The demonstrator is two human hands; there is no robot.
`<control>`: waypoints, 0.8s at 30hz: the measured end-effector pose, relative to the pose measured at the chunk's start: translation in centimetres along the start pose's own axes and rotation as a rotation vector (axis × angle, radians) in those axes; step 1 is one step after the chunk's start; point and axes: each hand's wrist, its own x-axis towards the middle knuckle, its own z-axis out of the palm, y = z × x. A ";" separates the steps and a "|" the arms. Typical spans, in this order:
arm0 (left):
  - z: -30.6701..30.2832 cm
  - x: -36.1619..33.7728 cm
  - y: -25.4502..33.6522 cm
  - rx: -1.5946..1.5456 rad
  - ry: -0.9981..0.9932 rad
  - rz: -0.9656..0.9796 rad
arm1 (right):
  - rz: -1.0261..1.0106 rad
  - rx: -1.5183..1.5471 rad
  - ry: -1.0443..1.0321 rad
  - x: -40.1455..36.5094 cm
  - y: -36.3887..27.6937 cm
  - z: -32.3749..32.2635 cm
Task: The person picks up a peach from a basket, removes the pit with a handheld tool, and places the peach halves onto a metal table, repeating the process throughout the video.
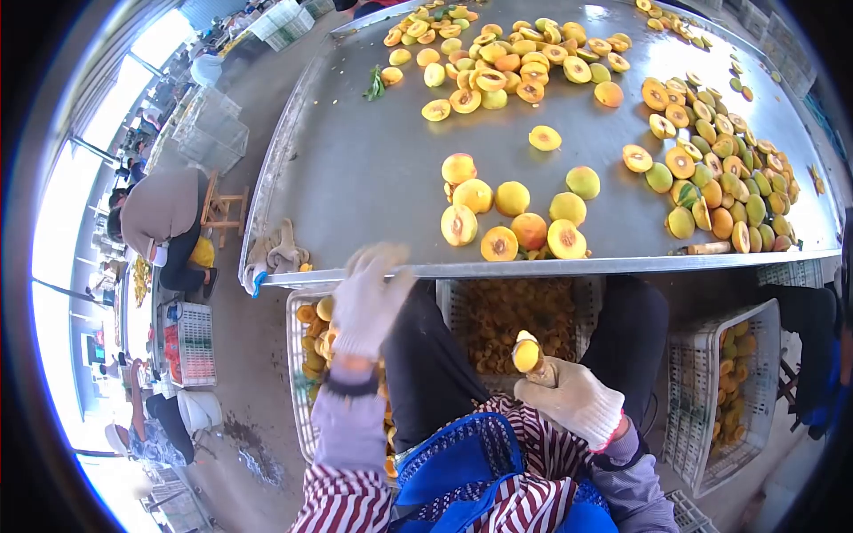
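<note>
My left hand, in a pale knit glove and blurred by motion, is above the left crate near the table's front edge. Its fingers stretch forward, with nothing visible in them. My right hand, also gloved, is closed in front of my lap around a short tool with a yellow end and a pale tip; the glove hides the rest of it. Closest on the metal table is a loose group of whole and halved peaches. Between my knees, a crate holds brownish, pit-like pieces.
More peach halves lie at the back, and a large pile at right. A wooden-handled tool and crumpled gloves lie on the front edge. Peach-filled crates stand left and right. A person bends at left.
</note>
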 end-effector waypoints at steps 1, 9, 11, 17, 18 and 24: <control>2.1 2.2 0.3 -0.118 0.056 0.045 | -0.016 -0.040 -0.010 0.0 -0.5 0.2; 8.5 10.5 2.7 -0.136 -0.542 -0.341 | 0.051 -0.161 0.074 0.0 -0.5 -0.9; 6.2 9.3 4.6 -0.429 -0.493 -0.325 | -0.015 -0.171 0.132 0.3 -0.4 -0.9; 0.7 2.3 10.4 -0.624 -0.421 0.194 | -0.273 -0.332 0.245 0.4 -0.4 0.2; 1.1 1.7 10.0 -0.621 -0.418 0.186 | -0.254 -0.234 0.238 -0.2 -1.1 0.2; -0.4 -0.7 12.2 -1.670 -0.412 -0.382 | -0.235 -0.165 0.270 -2.0 -2.5 0.8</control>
